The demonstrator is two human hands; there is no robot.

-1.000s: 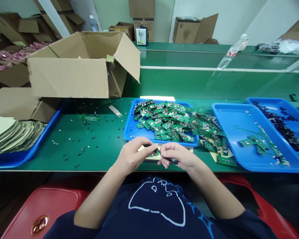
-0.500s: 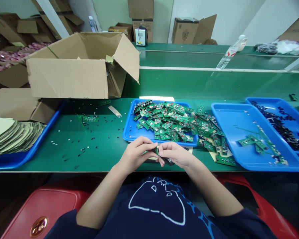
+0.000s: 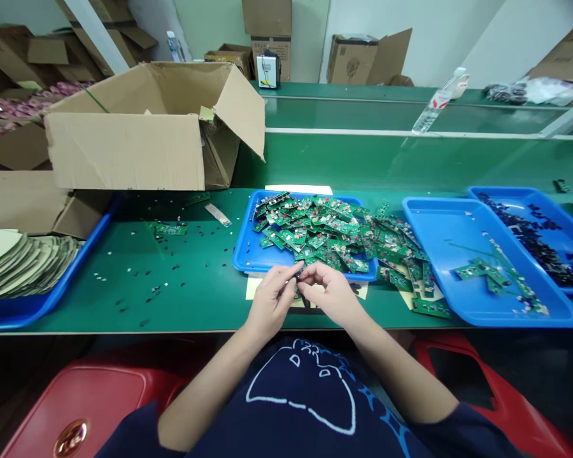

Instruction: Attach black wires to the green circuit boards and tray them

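Just in front of the middle tray's near edge, my two hands meet fingertip to fingertip. My left hand (image 3: 270, 300) is closed, pinching a small circuit board, mostly covered by the fingers. A small black part (image 3: 298, 275) shows at the fingertips, where my right hand (image 3: 332, 294) is closed in a pinch on it. Something dark also hangs below the right fingers, too hidden to name. Behind the hands, a blue tray (image 3: 241, 262) carries a heap of green circuit boards (image 3: 315, 226), which spills over its right side onto the table.
At right stand a blue tray (image 3: 439, 242) with a few boards and another tray (image 3: 480, 192) of black parts. A large cardboard box (image 3: 128, 152) stands back left, near stacked pale sheets (image 3: 23, 267). Small bits lie scattered on the green table (image 3: 195, 299). A bottle (image 3: 434, 108) leans behind.
Both hands have turned and drawn closer together at the fingertips. The board has tipped out of sight between the fingers, and a black part now shows at their tips.
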